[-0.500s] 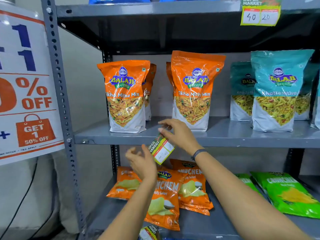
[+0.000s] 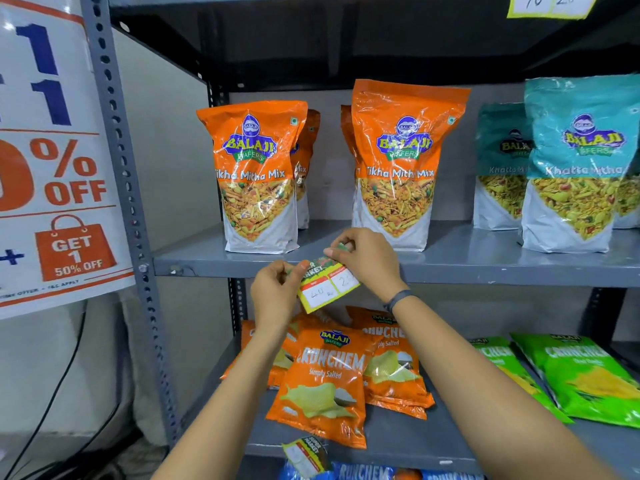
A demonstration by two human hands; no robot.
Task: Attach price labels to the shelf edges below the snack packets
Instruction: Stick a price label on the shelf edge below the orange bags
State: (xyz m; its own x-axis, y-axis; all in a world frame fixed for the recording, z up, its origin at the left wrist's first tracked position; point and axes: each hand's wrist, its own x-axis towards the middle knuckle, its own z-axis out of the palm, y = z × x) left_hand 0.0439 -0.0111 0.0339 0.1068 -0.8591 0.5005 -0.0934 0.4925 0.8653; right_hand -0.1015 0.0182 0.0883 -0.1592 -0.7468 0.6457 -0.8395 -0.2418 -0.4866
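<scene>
Price label (image 2: 327,286), tilted, held at shelf edge (image 2: 485,273) below the two orange Tikha Mitha Mix packets (image 2: 258,176). Left hand (image 2: 277,292) grip pinched on its left end; right hand (image 2: 367,259) grip pinched on its top edge. Second label (image 2: 304,455) on lower shelf edge.

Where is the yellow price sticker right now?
The price label is mid-frame, held by the left hand and right hand against the shelf edge, below the orange Tikha Mitha Mix packets.

A single head-worn view is given, aimed forward and slightly down, set close to the grey metal shelf rack (image 2: 450,268), arms entering from below.
</scene>
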